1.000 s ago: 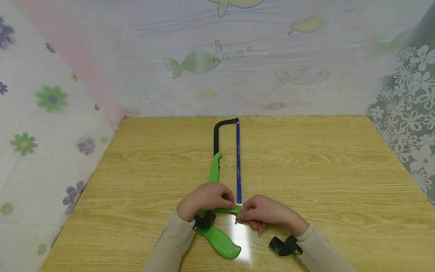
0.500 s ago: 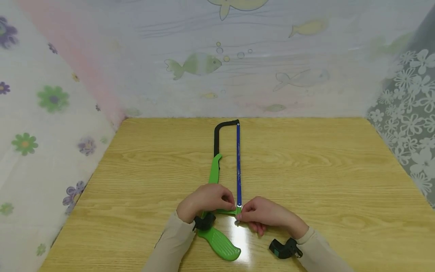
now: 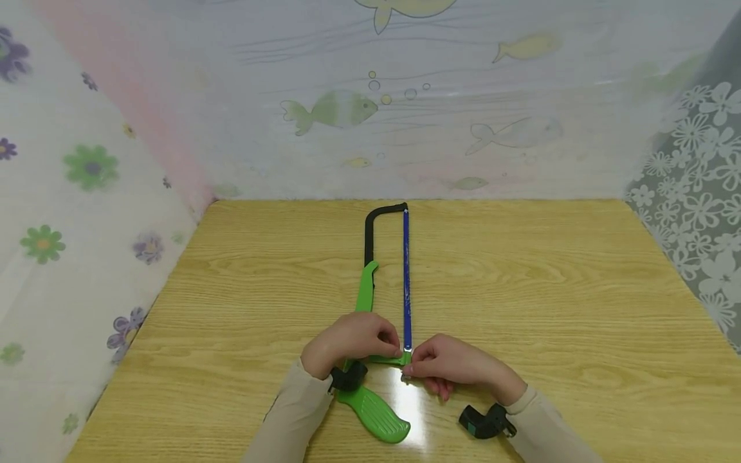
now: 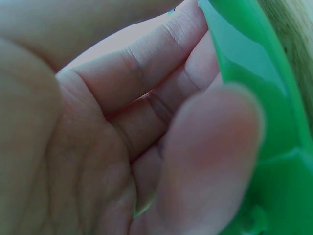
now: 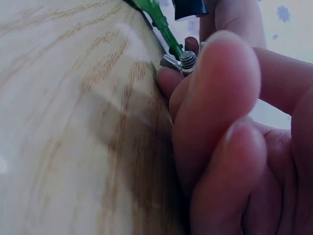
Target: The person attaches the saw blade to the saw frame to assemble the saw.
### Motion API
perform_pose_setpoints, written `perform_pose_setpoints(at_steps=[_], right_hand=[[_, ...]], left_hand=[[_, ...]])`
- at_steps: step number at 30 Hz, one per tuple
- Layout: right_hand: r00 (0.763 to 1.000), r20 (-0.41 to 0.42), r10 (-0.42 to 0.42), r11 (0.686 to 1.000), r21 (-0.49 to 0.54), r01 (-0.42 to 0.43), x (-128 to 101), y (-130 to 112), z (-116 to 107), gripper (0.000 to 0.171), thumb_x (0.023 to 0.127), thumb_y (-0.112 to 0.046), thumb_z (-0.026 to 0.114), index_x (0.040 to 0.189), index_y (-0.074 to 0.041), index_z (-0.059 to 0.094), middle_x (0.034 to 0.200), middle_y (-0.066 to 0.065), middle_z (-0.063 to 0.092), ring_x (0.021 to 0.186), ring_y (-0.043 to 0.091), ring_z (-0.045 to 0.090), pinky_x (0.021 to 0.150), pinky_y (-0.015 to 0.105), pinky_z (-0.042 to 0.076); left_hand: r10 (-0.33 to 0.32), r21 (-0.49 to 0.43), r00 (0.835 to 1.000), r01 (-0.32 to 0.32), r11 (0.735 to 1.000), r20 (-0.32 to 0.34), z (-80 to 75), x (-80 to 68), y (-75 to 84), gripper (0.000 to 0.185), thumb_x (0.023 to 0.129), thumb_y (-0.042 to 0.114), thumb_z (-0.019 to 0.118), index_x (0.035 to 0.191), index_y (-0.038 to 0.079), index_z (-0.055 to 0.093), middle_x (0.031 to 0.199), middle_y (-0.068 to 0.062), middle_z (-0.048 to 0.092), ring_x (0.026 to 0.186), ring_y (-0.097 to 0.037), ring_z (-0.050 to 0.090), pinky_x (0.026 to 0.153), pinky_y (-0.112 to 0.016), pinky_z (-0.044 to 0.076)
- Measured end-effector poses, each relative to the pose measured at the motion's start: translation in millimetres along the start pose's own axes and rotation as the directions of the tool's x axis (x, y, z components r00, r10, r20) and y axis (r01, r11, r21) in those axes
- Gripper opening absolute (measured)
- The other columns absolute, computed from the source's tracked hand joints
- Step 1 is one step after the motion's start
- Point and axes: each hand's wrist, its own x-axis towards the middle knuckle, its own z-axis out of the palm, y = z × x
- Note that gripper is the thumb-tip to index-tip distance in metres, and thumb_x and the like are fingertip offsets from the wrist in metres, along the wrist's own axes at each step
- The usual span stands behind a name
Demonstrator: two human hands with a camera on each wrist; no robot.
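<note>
Hacksaw (image 3: 365, 289) lies flat on the wood-grain table (image 3: 521, 270), abt mid-table, running lengthwise away from the person, far end nr the back edge. Its black arm (image 3: 368, 238) bends over at the top to meet the blue blade (image 3: 407, 283); green handle (image 3: 379, 418) points back toward the person. Blade is to the R of the frame, near end at a green fitting (image 3: 406, 358).

L hand (image 3: 353, 335) grips the green near part of the saw, fingers bent against it, thumb & forefinger drawn in just beside the blade's near end; in the L wrist view the thumb's blurred, can't tell what exactly its tip touches. R hand (image 3: 454, 363) comes in from the other side, thumb & forefinger pinching a small metal wing nut (image 5: 169, 62) just below the fitting, other fingers loosely bent. Threaded bolt (image 5: 187, 59) end shows beside the nut's wing, green metal beyond.

Both arms in beige sleeves (image 3: 550, 427), a black wrist cam (image 3: 487, 421) on each. Backdrop has pale fish (image 3: 341, 107); flower-print sheet (image 3: 91, 167) on the L, grey one w/ white flowers (image 3: 709, 212) on the R
</note>
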Motion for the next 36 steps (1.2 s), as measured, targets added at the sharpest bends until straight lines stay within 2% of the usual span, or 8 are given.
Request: perform_pose_setpoints(at_steps=[10,28,36], right_hand=[[1.0,-0.023,0.013,0.999,-0.037,-0.013,0.3,2.1,-1.1,0.033,0.087,-0.036,0.06,0.068,-0.009,0.058,0.05,-0.002,0.052,0.038,0.01,0.051,0.039,0.024,0.042],[0.999,-0.026,0.031,1.0,0.001,-0.031,-0.2,0.4,-0.9,0.032,0.084,-0.034,0.064,0.07,-0.006,0.057,0.049,-0.001,0.051,0.037,0.009,0.05,0.039,0.024,0.041],[0.999,-0.037,0.033,0.999,0.0,-0.033,-0.4,0.2,-0.7,0.029,0.084,-0.034,0.065,0.071,-0.009,0.057,0.049,-0.001,0.051,0.037,0.009,0.05,0.038,0.023,0.041]], left_hand=[[-0.023,0.024,1.0,0.023,0.999,0.007,-0.8,0.8,1.9,0.009,0.082,0.039,0.065,0.08,0.03,0.067,0.075,0.019,0.059,0.063,-0.002,0.05,0.06,-0.022,0.041],[-0.028,0.029,1.0,0.028,0.999,0.009,-1.0,1.9,1.4,0.01,0.081,0.039,0.065,0.08,0.03,0.068,0.075,0.02,0.059,0.059,-0.001,0.051,0.059,-0.022,0.041],[-0.018,0.019,1.0,0.018,1.0,0.01,-1.8,-0.2,2.9,0.009,0.082,0.039,0.065,0.08,0.03,0.068,0.076,0.02,0.059,0.065,-0.001,0.05,0.061,-0.022,0.041]])
